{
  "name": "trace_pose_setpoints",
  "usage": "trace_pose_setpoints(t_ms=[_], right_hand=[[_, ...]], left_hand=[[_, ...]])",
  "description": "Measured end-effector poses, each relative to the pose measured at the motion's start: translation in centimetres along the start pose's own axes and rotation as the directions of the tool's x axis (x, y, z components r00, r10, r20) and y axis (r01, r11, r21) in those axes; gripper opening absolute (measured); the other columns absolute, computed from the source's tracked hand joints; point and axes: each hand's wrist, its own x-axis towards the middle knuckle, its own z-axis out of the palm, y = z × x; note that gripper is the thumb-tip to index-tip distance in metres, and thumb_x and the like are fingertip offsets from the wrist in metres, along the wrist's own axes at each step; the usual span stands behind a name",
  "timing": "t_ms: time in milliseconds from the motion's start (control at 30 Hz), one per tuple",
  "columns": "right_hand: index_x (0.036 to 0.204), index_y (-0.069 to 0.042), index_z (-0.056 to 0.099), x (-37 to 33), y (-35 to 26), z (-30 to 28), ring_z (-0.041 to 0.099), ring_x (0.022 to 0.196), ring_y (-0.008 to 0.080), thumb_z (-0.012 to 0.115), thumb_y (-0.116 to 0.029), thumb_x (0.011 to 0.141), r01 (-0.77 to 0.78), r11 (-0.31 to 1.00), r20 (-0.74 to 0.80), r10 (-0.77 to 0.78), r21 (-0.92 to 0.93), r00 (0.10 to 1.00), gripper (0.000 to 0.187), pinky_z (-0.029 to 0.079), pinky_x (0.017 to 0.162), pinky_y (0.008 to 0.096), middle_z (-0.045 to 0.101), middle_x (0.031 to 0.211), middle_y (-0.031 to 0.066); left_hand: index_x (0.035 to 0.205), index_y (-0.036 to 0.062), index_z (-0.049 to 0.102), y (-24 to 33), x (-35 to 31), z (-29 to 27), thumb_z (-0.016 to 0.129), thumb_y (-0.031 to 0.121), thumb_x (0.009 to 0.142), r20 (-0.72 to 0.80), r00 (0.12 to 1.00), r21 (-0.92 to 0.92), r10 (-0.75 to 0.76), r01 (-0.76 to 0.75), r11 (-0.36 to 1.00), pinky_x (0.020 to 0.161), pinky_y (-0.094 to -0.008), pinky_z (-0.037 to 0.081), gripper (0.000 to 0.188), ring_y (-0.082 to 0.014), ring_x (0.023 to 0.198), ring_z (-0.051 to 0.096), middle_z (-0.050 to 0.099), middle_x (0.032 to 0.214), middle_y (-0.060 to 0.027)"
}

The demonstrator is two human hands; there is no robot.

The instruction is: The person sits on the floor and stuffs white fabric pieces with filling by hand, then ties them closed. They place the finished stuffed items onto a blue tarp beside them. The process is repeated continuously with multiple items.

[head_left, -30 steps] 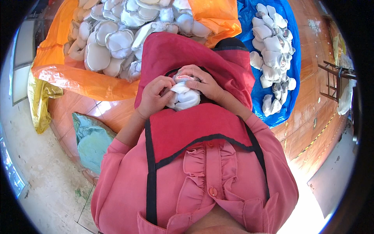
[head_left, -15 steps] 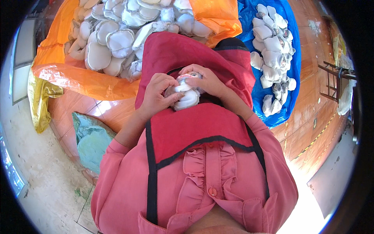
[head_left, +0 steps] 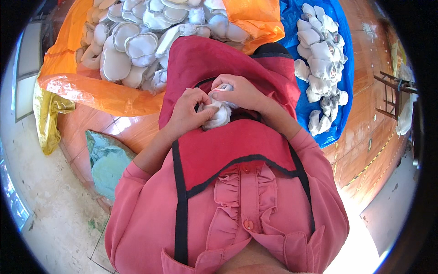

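Note:
Over my lap, a small white padded fabric piece with greyish fluffy edges is held between both hands. My left hand grips its left side, the thumb pressed across the front. From the right, my right hand curls over the upper part, with its fingers and thumb closed on the fabric. A bit of grey and pink shows near the top of the piece. Its underside and several of my fingertips are hidden. Beneath the hands spreads a red apron with black trim.
Ahead on the left, an orange plastic sheet bears a heap of white padded pieces. A blue sheet at right holds more white, rounded pieces. A green plastic bag, yellow plastic and a dark wooden stool stand around.
My right thumb and fingers have shifted slightly on the piece, and the left fingers have curled in more. Less of the white fabric now shows between the hands.

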Motion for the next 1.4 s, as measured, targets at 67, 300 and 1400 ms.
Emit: trace_pose_setpoints(t_ms=[67, 300, 1400], right_hand=[[0.095, -0.002, 0.066, 0.0, 0.0, 0.0, 0.063, 0.085, 0.0175, 0.069, -0.030, 0.081, -0.010, 1.000, 0.013, 0.010, 0.011, 1.000, 0.031, 0.049, 0.078, 0.0322, 0.068, 0.090, 0.0103], [0.100, -0.001, 0.064, -0.1, -0.2, -0.5, 0.061, 0.091, 0.0144, 0.072, -0.025, 0.083, -0.167, 0.971, 0.197, 0.132, 0.173, 0.971, 0.030, 0.048, 0.080, 0.0288, 0.067, 0.097, 0.0082], [0.131, -0.006, 0.055, 0.8, 0.0, -3.3, 0.046, 0.126, 0.0223, 0.063, -0.021, 0.084, -0.015, 0.992, 0.399, -0.036, 0.124, 0.916, 0.051, 0.033, 0.110, 0.0354, 0.051, 0.133, 0.0090]], left_hand=[[0.081, 0.0065, 0.057, 0.1, -0.1, 0.1, 0.074, 0.017, 0.074, 0.004, 1.000, -0.010, 0.020, -0.020, 1.000, 0.073, -0.0358, 0.044, 0.021, -0.0265, 0.083, 0.055, 0.057, 0.081, -0.0070], [0.082, 0.0074, 0.053, -0.3, -0.4, 0.1, 0.072, 0.010, 0.070, 0.071, 0.948, -0.030, 0.309, -0.308, 0.951, 0.070, -0.0378, 0.044, 0.023, -0.0294, 0.078, 0.054, 0.054, 0.081, -0.0085], [0.089, 0.0025, 0.051, -3.2, 0.6, 1.5, 0.064, -0.002, 0.075, -0.288, 0.849, 0.402, 0.443, -0.313, 0.860, 0.065, -0.0395, 0.048, 0.020, -0.0319, 0.076, 0.057, 0.055, 0.087, -0.0145]])
